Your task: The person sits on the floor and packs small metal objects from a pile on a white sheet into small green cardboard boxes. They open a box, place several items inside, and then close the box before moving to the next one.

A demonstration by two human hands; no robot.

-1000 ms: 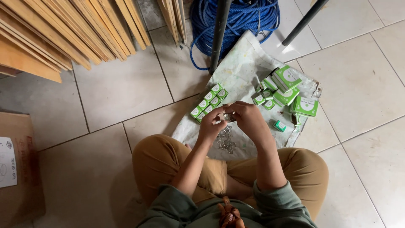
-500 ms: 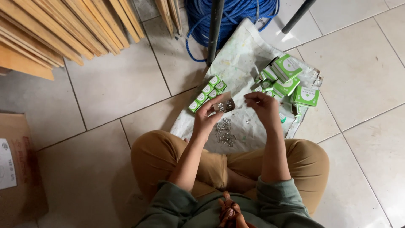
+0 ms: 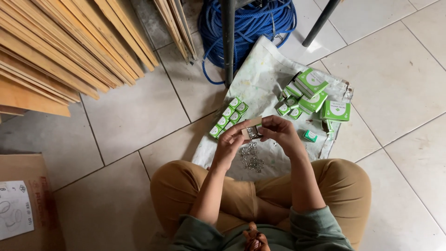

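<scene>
Both hands have closed together again: left hand (image 3: 231, 143) cradles the small open box (image 3: 252, 132) above the white sheet (image 3: 260, 83), right hand (image 3: 278, 132) pinching its near-right edge. Keep the box level over the loose metal pieces (image 3: 251, 157), so spills land there

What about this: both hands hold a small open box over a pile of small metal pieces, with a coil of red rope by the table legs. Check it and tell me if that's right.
One detail is off: the coil of rope is blue, not red, as the head view shows. The rest holds: the left hand and right hand hold the small open box over the pile of small metal pieces.
</scene>
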